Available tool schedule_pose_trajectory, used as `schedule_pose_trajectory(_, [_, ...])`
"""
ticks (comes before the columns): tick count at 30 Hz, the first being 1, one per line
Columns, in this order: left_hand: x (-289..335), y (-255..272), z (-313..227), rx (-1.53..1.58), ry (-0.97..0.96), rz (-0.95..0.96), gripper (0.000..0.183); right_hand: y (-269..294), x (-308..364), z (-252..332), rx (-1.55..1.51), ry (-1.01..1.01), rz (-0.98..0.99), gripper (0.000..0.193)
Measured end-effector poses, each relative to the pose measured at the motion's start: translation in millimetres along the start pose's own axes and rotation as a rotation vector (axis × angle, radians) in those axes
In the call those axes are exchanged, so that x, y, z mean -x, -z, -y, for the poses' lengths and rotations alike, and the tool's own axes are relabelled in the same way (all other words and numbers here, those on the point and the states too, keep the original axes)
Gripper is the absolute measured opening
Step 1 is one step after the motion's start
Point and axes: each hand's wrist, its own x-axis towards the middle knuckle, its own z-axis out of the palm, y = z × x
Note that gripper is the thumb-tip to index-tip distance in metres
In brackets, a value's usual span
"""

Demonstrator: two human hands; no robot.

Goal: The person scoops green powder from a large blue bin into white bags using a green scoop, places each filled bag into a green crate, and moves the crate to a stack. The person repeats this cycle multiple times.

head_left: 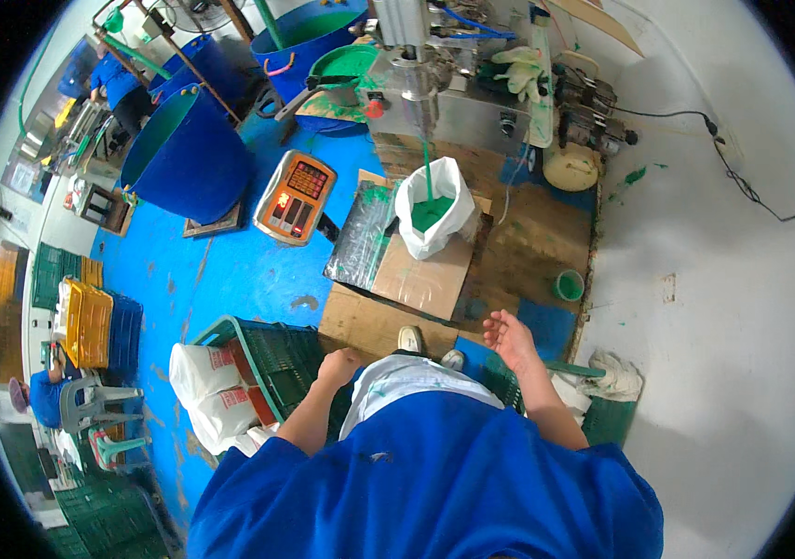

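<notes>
1. Liquid [430, 215] of a bright green colour, in the head view, runs as a thin stream from a steel filling machine [421, 102] down into a white bag [425, 246].
2. The bag stands upright, mouth open and upward, on a piece of cardboard [427, 284] ahead of the person; more green lies pooled inside it.
3. The left hand [338, 368] hangs beside the white apron [411, 382], well apart from the bag, its fingers curled inward. Nothing shows in it, though I cannot tell whether the palm hides something.
4. The right hand [507, 339] is raised on the other side, palm turned up, fingers half bent and parted, holding nothing. It, too, is well apart from the bag.
5. Near the left hand is a dark green crate [290, 363], with white packs [206, 371] on its outer side. A small cup [569, 285] with green in it sits beyond the right hand, close to the wall [723, 317].
6. Left of the bag, an orange-framed scale display [295, 198] is lit. Beyond it, a large blue tub [183, 158] stands on the blue floor [220, 293].
7. Pale gloves [520, 73] lie by the machine. One co-worker [45, 396] sits at far left; another [118, 88] is farther up.
</notes>
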Motion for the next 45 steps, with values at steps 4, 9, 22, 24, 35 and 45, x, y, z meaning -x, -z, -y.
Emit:
schedule_pose_trajectory(4, [-10.1, 24.8, -74.7, 0.101, -0.067, -0.091, 0.031, -34.2, -0.1, -16.3, 0.046, -0.133, 0.238, 0.034])
schedule_pose_trajectory(9, [-7.7, 42.1, -187.5, 0.291, -0.739, -0.466, 0.03, -96.2, -0.2, -47.0, -0.185, -0.283, 0.462, 0.052])
schedule_pose_trajectory(22, [-108.1, 50.2, -37.6, 0.446, -0.098, -0.187, 0.025, -140.1, -73.3, 140.1, 0.612, 0.347, 0.132, 0.025])
schedule_pose_trajectory(24, [-137.4, 51.3, -42.0, 0.532, -0.078, -0.178, 0.023, -137.5, -121.6, 174.5, 0.904, 0.439, -0.198, 0.018])
schedule_pose_trajectory(35, [-206.6, 63.9, -156.3, 1.529, -0.124, 0.45, 0.058, -125.1, -297.9, 195.9, 1.018, -0.063, 0.025, 0.027])
schedule_pose_trajectory(45, [-169.7, 85.4, -147.9, 0.908, 0.064, -0.473, 0.025, -189.2, -131.0, 158.7, 1.462, 0.776, 0.163, 0.02])
